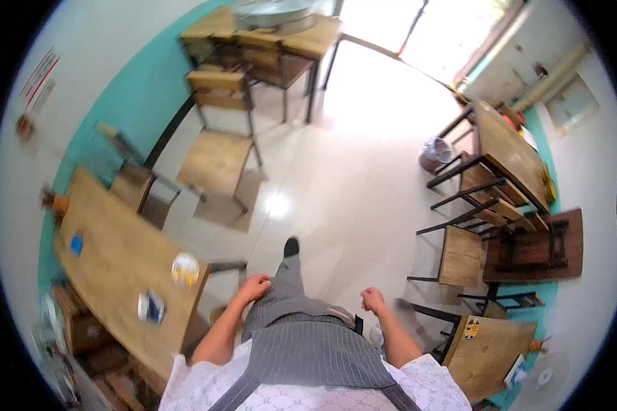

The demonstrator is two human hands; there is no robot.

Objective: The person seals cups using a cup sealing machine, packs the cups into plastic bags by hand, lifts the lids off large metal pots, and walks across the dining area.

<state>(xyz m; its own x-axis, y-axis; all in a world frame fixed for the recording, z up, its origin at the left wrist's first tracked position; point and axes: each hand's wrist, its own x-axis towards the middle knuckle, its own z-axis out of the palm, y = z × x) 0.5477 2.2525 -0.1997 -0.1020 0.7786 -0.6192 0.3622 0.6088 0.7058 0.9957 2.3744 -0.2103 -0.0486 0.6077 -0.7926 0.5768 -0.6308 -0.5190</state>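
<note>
My left hand (254,288) hangs beside my left thigh, its fingers loosely curled in, and nothing shows in it. It is nearest to the striped grey apron (308,349) and the corner of a wooden table on the left. My right hand (372,300) is held out a little from my right hip. Its fingers are bent into a loose fist with nothing visible inside. One foot in a dark shoe (291,246) is stretched forward on the tiled floor (343,205).
A wooden table (116,253) on the left bears a round yellow-white item (184,269) and a small packet (151,307). A chair (216,157) stands ahead on the left. Tables and chairs (461,255) line the right wall, near a bin (435,155). A bright doorway (391,24) lies ahead.
</note>
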